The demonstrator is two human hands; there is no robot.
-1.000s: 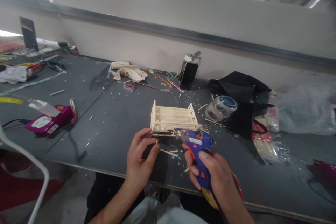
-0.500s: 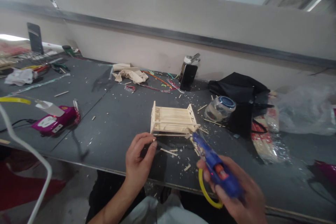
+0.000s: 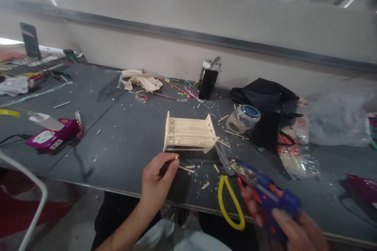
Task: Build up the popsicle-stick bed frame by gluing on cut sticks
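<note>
Left hand pinching a small wooden piece beside the slatted model; right hand gripping the glue gun

At the left of my view, a magenta glue gun with a white label (image 3: 55, 135) lies on the dark grey tabletop (image 3: 118, 157). To its right my left hand (image 3: 159, 178) is nearly closed at the tips, thumb and forefinger pinching a tiny pale wooden piece (image 3: 177, 157).

Just beyond those fingertips, mostly to their right, stands the pale wooden stick model (image 3: 191, 131). The fingertips are close to the left part of its near side; I can't tell whether they touch it. It sits upright on the tabletop, a rectangular frame filled with narrow parallel slats, with a raised panel at either end. Brownish marks show at the left end of the slats, openings pierce the right panel, and a thin rail runs low along the near side.

Scissors with grey blades and a yellow loop handle (image 3: 226, 166) lie near its right corner. Farther right, my right hand (image 3: 297, 227) is wrapped around a dark blue glue gun (image 3: 266, 184), somewhat blurred, its nozzle end aimed left. From this grip the model lies left and farther back, well apart.
</note>
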